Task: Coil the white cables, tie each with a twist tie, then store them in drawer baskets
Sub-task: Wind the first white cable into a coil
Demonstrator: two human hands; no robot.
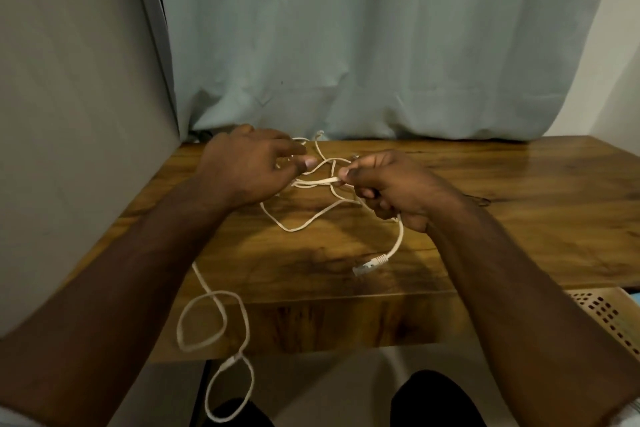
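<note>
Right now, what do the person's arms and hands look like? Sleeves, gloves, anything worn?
Both forearms are bare up to the frame's bottom edge. No gloves on the left hand or the right hand, and no watch, ring or band visible. A sliver of white fabric shows at each bottom corner, possibly short sleeve edges; too little to tell. Dark trousers show below the table.
</note>
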